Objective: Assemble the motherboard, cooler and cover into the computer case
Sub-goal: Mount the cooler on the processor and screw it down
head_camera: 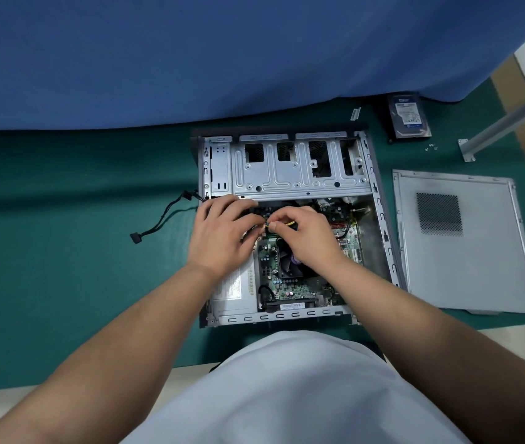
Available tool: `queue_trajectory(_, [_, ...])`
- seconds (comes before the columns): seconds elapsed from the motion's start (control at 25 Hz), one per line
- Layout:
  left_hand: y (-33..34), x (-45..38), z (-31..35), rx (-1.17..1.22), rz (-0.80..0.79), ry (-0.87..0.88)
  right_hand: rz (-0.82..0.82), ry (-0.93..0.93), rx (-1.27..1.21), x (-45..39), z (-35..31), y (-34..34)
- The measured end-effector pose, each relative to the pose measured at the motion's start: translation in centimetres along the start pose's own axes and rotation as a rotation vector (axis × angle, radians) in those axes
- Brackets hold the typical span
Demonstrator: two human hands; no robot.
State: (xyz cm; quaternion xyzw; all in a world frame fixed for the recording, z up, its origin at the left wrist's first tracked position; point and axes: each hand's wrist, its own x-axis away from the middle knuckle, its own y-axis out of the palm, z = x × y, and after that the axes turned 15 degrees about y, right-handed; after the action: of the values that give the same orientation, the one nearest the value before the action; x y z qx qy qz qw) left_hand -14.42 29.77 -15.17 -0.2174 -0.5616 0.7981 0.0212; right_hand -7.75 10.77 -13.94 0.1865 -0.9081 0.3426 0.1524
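Pinching a small bundle of yellow and black wires (282,224) between thumb and curled fingers, the right hand (307,236) is reaching in from five o'clock with its wrist bent over the dark square cooler fan (288,262). Coming in from seven o'clock, the left hand (224,233) is meeting the same bundle, its fingers bent and nipping the wires just beside the right thumb. Both forearms are stretching forward, bare, converging over the open grey sheet-metal computer case (286,225).

That case is lying flat on the dark green table mat (62,251), its stamped silver drive bay plate (299,168) sitting at twelve o'clock. Inside, the green circuit-studded motherboard (286,283) is lying at the six o'clock end with the cooler fan seated on it, partly hidden under the right hand. At three o'clock of the case, just beside it, the flat grey metal cover panel (472,261) with a perforated vent patch is lying on the mat. A black cable with a flat plug (155,224) is trailing out at nine o'clock. A blue-labelled hard drive (410,118) is sitting at one o'clock, by the blue cloth backdrop (190,52).
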Motion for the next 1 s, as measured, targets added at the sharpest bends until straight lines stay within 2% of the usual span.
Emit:
queue_trajectory(0.28, [0.1, 0.0, 0.0, 0.030, -0.031, -0.070, -0.317, 0.300, -0.316, -1.7, -0.4, -0.5])
queue_trajectory(0.48, [0.0, 0.0, -0.3, 0.085, -0.035, -0.091, -0.442, 0.494, -0.407, -2.6, -0.7, -1.1])
queue_trajectory(0.6, [0.0, 0.1, -0.6, 0.107, -0.044, -0.103, -0.489, 0.626, -0.376, -2.8, -1.0, -1.0])
queue_trajectory(0.84, [0.0, 0.2, -0.7, 0.135, -0.040, -0.122, -0.392, 0.582, -0.345, -2.5, -0.8, -0.2])
queue_trajectory(1.0, [-0.2, 0.0, -0.5, 0.129, -0.058, -0.135, -0.322, 0.369, -0.320, -2.1, -0.3, -0.4])
